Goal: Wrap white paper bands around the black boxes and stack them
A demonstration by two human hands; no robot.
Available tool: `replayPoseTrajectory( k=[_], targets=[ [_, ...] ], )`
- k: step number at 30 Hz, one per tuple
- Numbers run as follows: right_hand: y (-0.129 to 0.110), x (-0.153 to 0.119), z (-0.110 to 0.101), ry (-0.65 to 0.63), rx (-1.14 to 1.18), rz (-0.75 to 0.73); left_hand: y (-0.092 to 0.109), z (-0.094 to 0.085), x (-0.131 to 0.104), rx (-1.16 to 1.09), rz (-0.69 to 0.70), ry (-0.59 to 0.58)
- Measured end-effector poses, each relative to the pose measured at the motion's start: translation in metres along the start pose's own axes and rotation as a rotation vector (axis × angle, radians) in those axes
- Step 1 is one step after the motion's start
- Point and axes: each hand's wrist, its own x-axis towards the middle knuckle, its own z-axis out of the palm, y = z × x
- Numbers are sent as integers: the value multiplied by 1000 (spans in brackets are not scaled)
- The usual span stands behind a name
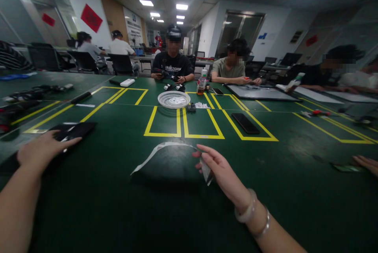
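In the head view, my right hand is raised above the green table, thumb and fingers closed on one end of a thin white strip. The strip arcs away to the left, its far end hanging free. A small crumpled pale piece shows below the same fingers; whether it belongs to the strip I cannot tell. My left hand lies on a flat black pouch-like thing at the left, thumb stretched out and apart from the fingers. Some of its fingertips are hard to make out.
Yellow tape rectangles mark the green table. Beyond my hands are a round white basket, a black phone, a bottle and a dark board. Cables lie far left. Several people sit around; another person's hand rests at right.
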Motion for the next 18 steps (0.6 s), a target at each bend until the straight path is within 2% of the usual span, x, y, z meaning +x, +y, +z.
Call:
replayPoseTrajectory(
  k=[2,3,4,7,9,11,14,18],
  targets=[
    [-4,1,-2,107,167,37,20,1,10,77,-345,99],
    [-7,1,-3,150,239,48,36,1,15,92,-427,101],
    [-8,1,-4,188,302,51,56,1,19,85,-408,60],
    [-9,4,-9,286,435,32,125,7,23,67,-171,-76],
    [-8,6,-11,340,474,17,169,17,19,94,11,-134],
    [-8,7,-12,376,486,3,205,32,11,88,174,-175],
    [-10,6,-10,387,481,-40,241,53,-4,5,394,-224],
    [-13,3,-5,367,407,-107,264,67,-17,-55,528,-260]
  ],
)
